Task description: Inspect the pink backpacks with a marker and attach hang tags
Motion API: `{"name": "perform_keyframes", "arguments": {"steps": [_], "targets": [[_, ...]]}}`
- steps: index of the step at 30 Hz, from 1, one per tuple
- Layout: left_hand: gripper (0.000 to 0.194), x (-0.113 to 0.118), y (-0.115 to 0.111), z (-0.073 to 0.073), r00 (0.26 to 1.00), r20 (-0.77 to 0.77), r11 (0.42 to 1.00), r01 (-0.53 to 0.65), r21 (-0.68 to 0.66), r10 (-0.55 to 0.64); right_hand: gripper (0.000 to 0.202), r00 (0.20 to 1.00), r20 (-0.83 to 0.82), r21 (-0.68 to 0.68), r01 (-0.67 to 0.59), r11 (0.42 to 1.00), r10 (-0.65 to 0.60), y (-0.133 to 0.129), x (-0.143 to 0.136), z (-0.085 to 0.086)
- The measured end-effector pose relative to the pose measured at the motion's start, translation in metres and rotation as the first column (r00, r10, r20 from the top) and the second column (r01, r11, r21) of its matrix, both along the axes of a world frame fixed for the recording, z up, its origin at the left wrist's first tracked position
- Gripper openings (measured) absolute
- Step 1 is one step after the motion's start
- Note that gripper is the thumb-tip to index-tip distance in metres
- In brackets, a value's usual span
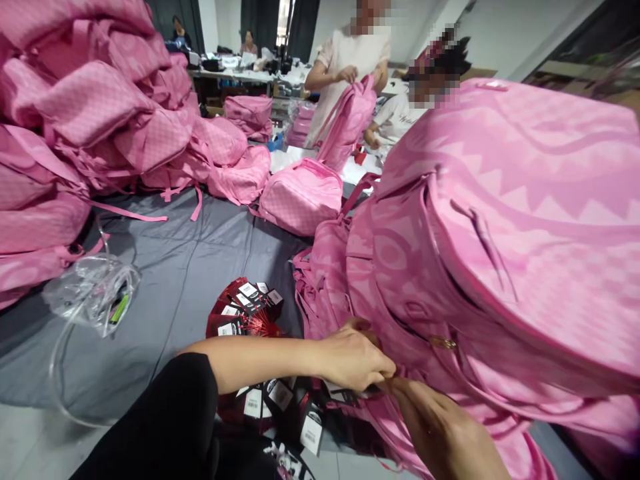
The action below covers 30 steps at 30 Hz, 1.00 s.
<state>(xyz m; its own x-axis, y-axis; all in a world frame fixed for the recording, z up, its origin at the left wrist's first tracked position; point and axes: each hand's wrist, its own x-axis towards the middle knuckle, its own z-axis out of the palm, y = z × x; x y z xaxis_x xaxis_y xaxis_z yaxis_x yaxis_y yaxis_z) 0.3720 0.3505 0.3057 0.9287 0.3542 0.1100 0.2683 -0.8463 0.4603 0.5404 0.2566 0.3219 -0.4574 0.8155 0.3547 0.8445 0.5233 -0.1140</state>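
Note:
A large pink patterned backpack (500, 220) stands at the right, its zip pull hanging down the front. My left hand (355, 357) is closed, its fingers pinched together beside the backpack's lower side. My right hand (435, 410) is closed too, with its fingertips meeting those of the left. Whatever lies between the fingers is hidden. Partly beneath my left hand is a black and white hang tag (345, 395). A fan of red and black hang tags (245, 310) with red strings lies just beyond my left forearm, and more tags (280, 397) lie on the near side.
A tall heap of pink backpacks (100, 100) fills the left. A clear plastic bag (93, 293) with a green item sits on the grey cloth (165, 267). Another pink backpack (303, 197) lies ahead. Beyond it, a person (345, 73) handles a backpack, with a co-worker (395, 120) beside them.

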Motion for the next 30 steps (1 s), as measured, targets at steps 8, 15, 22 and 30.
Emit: {"name": "perform_keyframes", "arguments": {"steps": [8, 15, 22, 30], "targets": [[0.011, 0.001, 0.004, -0.002, 0.999, 0.04, 0.984, 0.033, -0.172, -0.027, 0.018, 0.975, -0.188, -0.262, 0.065, 0.963, -0.116, -0.006, -0.009, 0.01], [0.014, 0.002, 0.003, -0.004, 0.998, 0.065, 0.99, 0.015, -0.141, -0.006, 0.022, 0.974, -0.111, -0.339, 0.15, 0.929, -0.198, -0.009, -0.008, 0.007], [0.01, 0.002, -0.014, -0.015, 0.978, 0.188, 0.988, -0.108, 0.107, 0.087, 0.02, 0.931, -0.198, -0.453, 0.191, 0.871, -0.307, -0.009, -0.013, 0.008], [0.008, 0.007, -0.023, -0.025, 0.934, 0.29, 0.942, -0.271, 0.196, 0.208, 0.019, 0.918, -0.167, -0.433, 0.259, 0.863, -0.359, -0.008, -0.015, 0.007]]}}
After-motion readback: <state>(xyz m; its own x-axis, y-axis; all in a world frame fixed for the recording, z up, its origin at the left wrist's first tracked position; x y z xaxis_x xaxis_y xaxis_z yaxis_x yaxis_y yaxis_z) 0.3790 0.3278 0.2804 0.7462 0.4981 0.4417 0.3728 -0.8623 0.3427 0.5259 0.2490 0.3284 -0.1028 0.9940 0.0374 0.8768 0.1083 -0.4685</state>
